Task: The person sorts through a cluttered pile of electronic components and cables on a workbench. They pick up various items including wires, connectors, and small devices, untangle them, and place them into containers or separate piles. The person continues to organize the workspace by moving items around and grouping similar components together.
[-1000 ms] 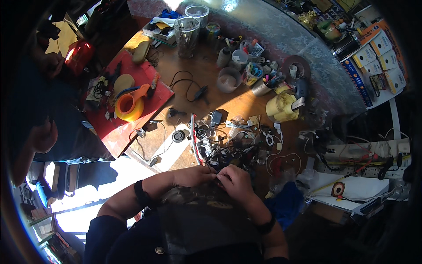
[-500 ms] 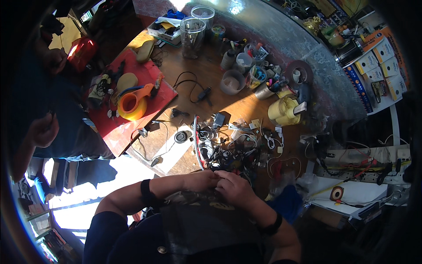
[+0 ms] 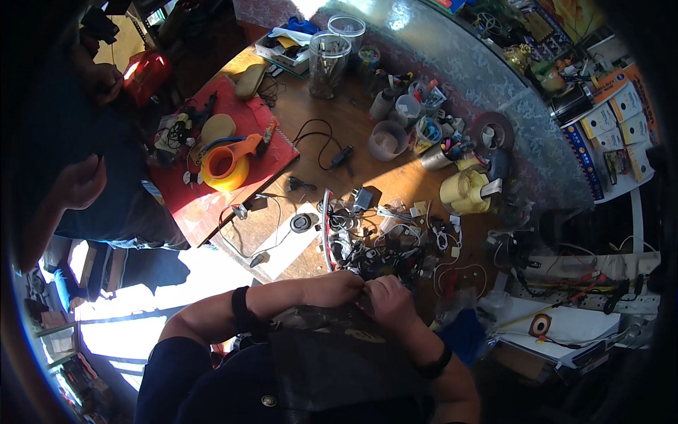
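— Working close in, is it? Both hands meet at the near edge of the cluttered brown wooden counter point(image 3: 395, 177), the left hand point(image 3: 339, 286) and the right hand point(image 3: 385, 297) touching, fingers curled in on something small between them

— Can you tell what they hold?

— Not for sure. Both are clenched round a tiny part right at the near side of the tangled heap of black and white wires and small plugs point(image 3: 381, 244); it looks like a piece of that tangle, but the knuckles hide it. I judge the step in hand to be fine fiddling, picking or joining one small piece from the heap

— And the next move?

— Small fingertip work, I'd say, with wrists kept low and steady; any pull should go toward the body, since the wires just beyond would drag along

— Room to move?

— Tight ahead. The heap lies just beyond the knuckles, with a thin red and white strip point(image 3: 326, 230) along its left side. To the left, a bare sunlit patch of counter with a small round black disc point(image 3: 301, 223) gives some room. Further left a red mat point(image 3: 233, 155) carries an orange tape dispenser point(image 3: 226, 164). To the right stands a pale yellow roll holder point(image 3: 466, 191), near the counter's edge. Another person's hand point(image 3: 81, 180) hangs well apart at the far left
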Demonstrator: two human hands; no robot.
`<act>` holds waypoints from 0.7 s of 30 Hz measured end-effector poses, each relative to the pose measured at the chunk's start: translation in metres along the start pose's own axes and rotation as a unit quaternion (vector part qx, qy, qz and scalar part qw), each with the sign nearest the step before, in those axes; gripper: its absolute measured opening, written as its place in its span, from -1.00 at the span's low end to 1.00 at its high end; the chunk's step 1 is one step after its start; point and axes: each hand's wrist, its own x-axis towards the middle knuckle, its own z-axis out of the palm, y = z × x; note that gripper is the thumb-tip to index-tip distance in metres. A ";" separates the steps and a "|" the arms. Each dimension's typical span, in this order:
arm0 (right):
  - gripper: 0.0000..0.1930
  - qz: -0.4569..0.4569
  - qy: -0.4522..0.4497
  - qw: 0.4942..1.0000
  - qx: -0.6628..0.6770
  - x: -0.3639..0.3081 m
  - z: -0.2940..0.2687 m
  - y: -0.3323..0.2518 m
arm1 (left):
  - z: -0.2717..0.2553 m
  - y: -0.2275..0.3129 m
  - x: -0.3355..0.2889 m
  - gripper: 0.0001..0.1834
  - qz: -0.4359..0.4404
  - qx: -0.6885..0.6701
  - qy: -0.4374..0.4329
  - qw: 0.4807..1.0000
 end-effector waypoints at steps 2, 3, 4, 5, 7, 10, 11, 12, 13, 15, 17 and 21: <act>-0.91 0.066 0.033 0.997 -0.021 0.004 0.007 0.005 | 0.005 0.005 0.003 -0.76 0.054 0.053 0.123 0.990; -0.91 0.099 0.052 0.993 -0.027 0.005 0.013 0.007 | 0.007 0.008 0.004 -0.77 0.050 0.087 0.173 0.980; -0.91 0.116 0.080 0.989 -0.032 0.007 0.018 0.008 | 0.008 0.011 0.006 -0.76 0.075 0.111 0.208 0.969; -0.91 0.134 0.111 0.984 -0.034 0.010 0.023 0.011 | 0.009 0.014 0.009 -0.73 0.069 0.146 0.229 0.960; -0.91 0.181 0.176 0.967 -0.009 0.016 0.032 0.014 | 0.007 0.022 0.017 -0.66 0.087 0.215 0.274 0.933; -0.87 0.366 0.263 0.870 0.203 0.025 0.041 0.015 | 0.002 0.031 0.026 -0.58 0.157 0.320 0.320 0.878; -0.80 0.415 0.261 0.807 0.329 0.024 0.040 0.014 | 0.000 0.033 0.029 -0.56 0.181 0.355 0.324 0.858; -0.87 0.379 0.321 0.771 0.398 0.025 0.040 0.015 | -0.001 0.035 0.031 -0.53 0.207 0.390 0.327 0.836; -0.87 0.396 0.338 0.685 0.509 0.024 0.039 0.016 | 0.000 0.037 0.032 -0.51 0.217 0.399 0.322 0.831; -0.86 0.398 0.323 0.544 0.664 0.020 0.037 0.017 | 0.000 0.037 0.035 -0.50 0.283 0.421 0.325 0.798; -0.82 0.391 0.275 0.457 0.750 0.013 0.036 0.017 | 0.000 0.036 0.036 -0.48 0.360 0.436 0.310 0.765; -0.78 0.269 0.174 0.524 0.789 0.001 0.036 0.016 | 0.000 0.033 0.034 -0.47 0.472 0.403 0.244 0.745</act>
